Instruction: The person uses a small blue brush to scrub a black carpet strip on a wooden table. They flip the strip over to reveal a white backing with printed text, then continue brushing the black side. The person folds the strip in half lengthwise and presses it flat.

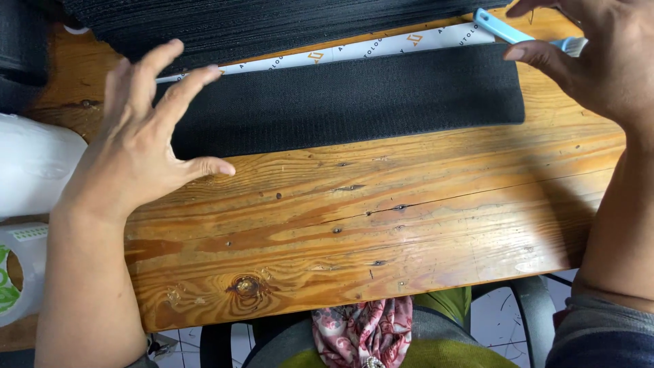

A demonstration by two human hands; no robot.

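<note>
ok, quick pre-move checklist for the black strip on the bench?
1. Black fabric strip lies flat on the wooden table: ok.
2. Left hand open, over the strip's left end: ok.
3. Right hand open, over the strip's right end: ok.
4. Contact between hands and strip: cannot tell.
5. Blue-handled tool off the strip: ok.
6. White printed strip runs along the far edge; how far it tucks under: cannot tell.

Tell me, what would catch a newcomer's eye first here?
A long black ribbed fabric strip lies across the far side of a knotty wooden table. The left hand and right hand spread open at its two ends. A light blue tool lies by the right hand.
</note>
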